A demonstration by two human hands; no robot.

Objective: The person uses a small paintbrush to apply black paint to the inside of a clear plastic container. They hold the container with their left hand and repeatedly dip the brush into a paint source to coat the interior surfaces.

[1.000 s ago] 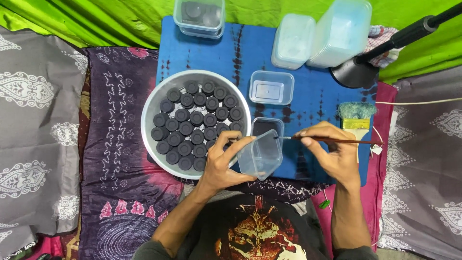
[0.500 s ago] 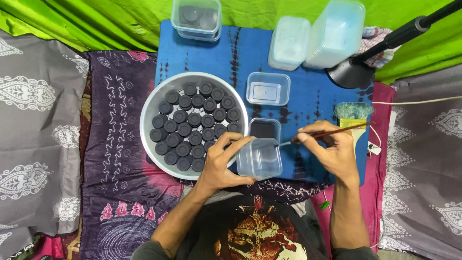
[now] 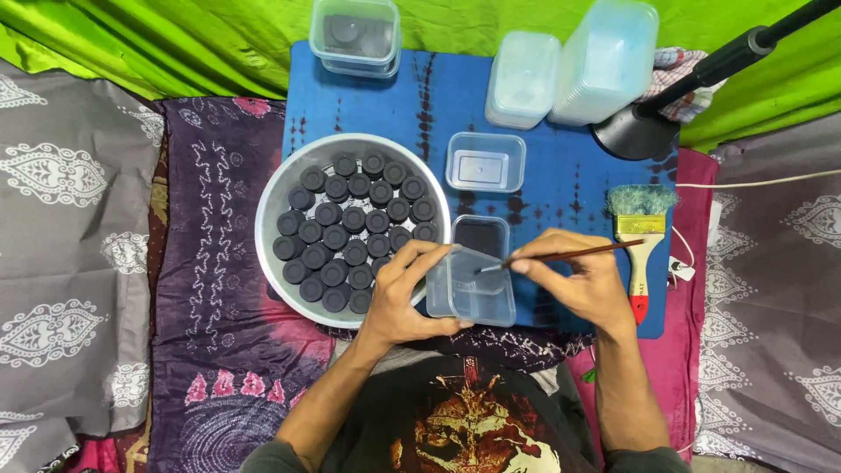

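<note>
Head view, looking straight down. Left hand (image 3: 405,298) grasping a small clear plastic box (image 3: 471,287), fingers wrapped round its left wall and thumb along the near edge, the box tilted up off the blue mat (image 3: 412,105). Right hand (image 3: 574,280) pinching a thin brown brush (image 3: 569,256) between fingertips, tip resting inside the box. Box judged light, thin-walled, springy and rather slippery: best held by opposite walls near the rim, gently, to avoid buckling. Brush judged light and stiff: best held well back on the stem for fine control. Just left of the box, a round metal tray (image 3: 272,197) packed with small dark caps (image 3: 355,229). Just behind the box, a second clear box with dark contents (image 3: 480,235); further back, an empty one (image 3: 485,162). Right of the hands, a flat paintbrush (image 3: 641,236) with pale bristles. At the far edge, stacked lidded tubs (image 3: 604,61) and a black lamp base (image 3: 632,133).
</note>
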